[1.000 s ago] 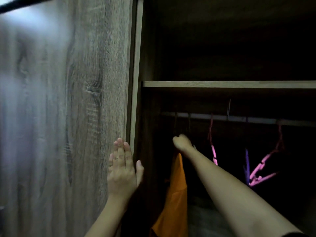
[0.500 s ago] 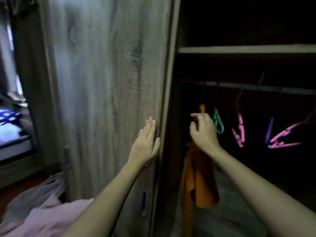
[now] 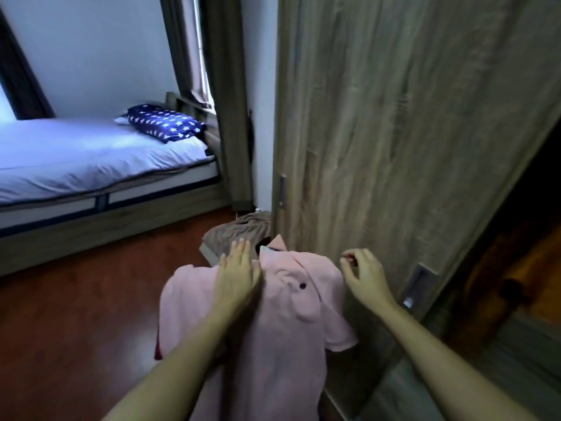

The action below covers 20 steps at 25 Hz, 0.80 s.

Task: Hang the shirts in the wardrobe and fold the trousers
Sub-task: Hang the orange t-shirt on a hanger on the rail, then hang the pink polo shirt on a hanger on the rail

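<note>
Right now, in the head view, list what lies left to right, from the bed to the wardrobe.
bed → star-patterned pillow → curtain → left hand → right hand → door's recessed handle → orange garment in the dark wardrobe. The pink shirt overlaps the hands, so it is left out.

The left hand (image 3: 236, 278) lies flat over the pink shirt (image 3: 288, 335).

Bedroom: bed (image 3: 76, 153), wardrobe (image 3: 394, 132)

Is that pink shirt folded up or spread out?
Spread out. The pink shirt lies unfolded, its front, collar and a short sleeve all showing; the left hand rests flat on it.
</note>
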Available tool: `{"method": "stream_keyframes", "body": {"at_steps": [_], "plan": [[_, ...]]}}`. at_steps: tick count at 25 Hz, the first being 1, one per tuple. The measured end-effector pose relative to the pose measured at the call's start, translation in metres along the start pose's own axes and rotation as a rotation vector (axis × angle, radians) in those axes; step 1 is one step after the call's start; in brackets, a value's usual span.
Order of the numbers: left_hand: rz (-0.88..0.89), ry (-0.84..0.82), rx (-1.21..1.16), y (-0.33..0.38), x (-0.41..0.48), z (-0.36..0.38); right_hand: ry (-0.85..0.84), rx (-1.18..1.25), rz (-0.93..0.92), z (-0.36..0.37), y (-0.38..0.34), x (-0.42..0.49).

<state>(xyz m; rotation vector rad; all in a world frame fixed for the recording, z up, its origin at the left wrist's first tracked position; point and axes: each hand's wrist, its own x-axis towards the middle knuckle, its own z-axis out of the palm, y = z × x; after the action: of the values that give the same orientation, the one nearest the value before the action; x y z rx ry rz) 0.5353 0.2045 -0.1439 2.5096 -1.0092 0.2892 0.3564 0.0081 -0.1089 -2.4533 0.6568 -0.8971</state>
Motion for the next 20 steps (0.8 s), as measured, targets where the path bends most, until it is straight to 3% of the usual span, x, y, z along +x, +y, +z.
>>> {"method": "stream_keyframes", "body": {"at_steps": [2,5,9,13,15,18,20], "plan": [[-0.132,-0.051,0.03,-0.039,-0.004,-0.004,-0.104,-0.031,0.002,0.033,-0.015,0.012],[-0.067,-0.099,0.128,-0.065,-0.02,0.009,-0.237,-0.063,0.0,0.075,-0.039,0.039],[-0.061,0.01,0.129,-0.078,-0.019,0.026,-0.394,-0.109,0.086,0.136,-0.054,0.09],[-0.059,0.038,0.111,-0.085,-0.015,0.04,-0.563,-0.512,0.094,0.164,-0.046,0.121],[-0.067,0.014,0.102,-0.086,-0.014,0.044,-0.391,-0.496,0.06,0.164,-0.048,0.125],[-0.122,-0.05,0.093,-0.083,-0.017,0.035,0.051,0.123,0.247,0.148,-0.055,0.118],[-0.217,-0.071,-0.029,-0.072,-0.013,0.022,0.119,0.46,0.225,0.124,-0.067,0.11]]}}
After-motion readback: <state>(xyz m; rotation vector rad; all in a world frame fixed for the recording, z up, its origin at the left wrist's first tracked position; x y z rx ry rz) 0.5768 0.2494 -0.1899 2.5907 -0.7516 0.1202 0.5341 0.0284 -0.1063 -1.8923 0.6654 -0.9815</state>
